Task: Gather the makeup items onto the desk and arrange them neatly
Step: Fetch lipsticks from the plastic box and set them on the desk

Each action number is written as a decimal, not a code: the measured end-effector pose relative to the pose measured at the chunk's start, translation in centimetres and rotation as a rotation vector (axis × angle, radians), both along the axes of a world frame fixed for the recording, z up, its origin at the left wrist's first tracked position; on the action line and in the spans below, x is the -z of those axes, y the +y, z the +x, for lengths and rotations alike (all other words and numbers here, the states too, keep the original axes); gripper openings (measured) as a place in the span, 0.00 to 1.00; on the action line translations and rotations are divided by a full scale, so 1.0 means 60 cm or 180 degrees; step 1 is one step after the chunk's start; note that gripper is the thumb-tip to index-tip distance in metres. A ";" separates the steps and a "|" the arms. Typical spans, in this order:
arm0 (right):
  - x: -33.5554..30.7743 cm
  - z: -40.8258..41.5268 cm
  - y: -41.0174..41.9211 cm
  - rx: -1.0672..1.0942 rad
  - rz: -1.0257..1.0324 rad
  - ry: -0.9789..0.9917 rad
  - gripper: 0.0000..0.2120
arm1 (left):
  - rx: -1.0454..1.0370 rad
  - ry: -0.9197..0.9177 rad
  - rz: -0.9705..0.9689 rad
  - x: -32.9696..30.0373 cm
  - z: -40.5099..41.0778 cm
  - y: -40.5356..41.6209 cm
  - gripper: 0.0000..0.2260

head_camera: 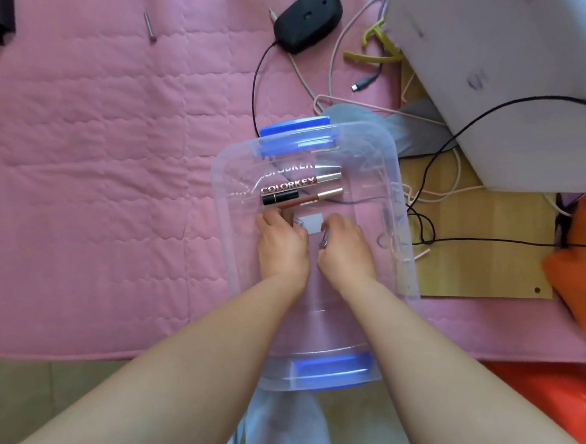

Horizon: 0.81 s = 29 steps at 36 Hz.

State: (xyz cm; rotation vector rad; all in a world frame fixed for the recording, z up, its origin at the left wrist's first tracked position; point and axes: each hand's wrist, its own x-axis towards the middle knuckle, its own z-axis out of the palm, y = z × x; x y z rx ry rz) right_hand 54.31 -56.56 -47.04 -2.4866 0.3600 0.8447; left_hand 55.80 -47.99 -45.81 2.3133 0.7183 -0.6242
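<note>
A clear plastic box point(231, 197) with blue latches point(295, 126) stands on a pink quilted cover point(101, 141). Both arms reach down into the box from the near side.

Inside, toward the far end, three makeup items lie side by side and roughly parallel – a lip gloss tube point(297, 185) marked COLORKEY, a black lipstick point(280, 197), and a brown lip pencil point(305, 201) with a gold tip. The pencil touches the lipstick.

The left hand point(281, 247) is curled, its fingertips down at the near end of the lipstick and pencil; whether it grasps anything cannot be told. The right hand point(346, 247) is likewise curled around a small dark object at its fingers – the object is too blurred to identify. Between the two hands lies a small pale square point(310, 223).

Beyond the box, a black mouse point(307, 18) and loose cables point(332, 63) rest on the cover.
</note>
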 end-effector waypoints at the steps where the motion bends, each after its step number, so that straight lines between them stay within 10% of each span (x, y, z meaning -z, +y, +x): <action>1: 0.000 0.007 0.001 -0.0047 -0.0026 -0.0063 0.13 | 0.0114 0.0055 0.0079 0.003 0.004 0.001 0.13; 8: 0.008 0.061 0.006 -0.0790 -0.0442 -0.0491 0.20 | 0.1053 0.0443 0.0597 0.029 0.011 0.010 0.17; 29: 0.019 0.083 0.010 -0.1591 -0.1069 -0.0207 0.14 | 0.1204 0.0610 0.0223 0.022 0.017 0.014 0.24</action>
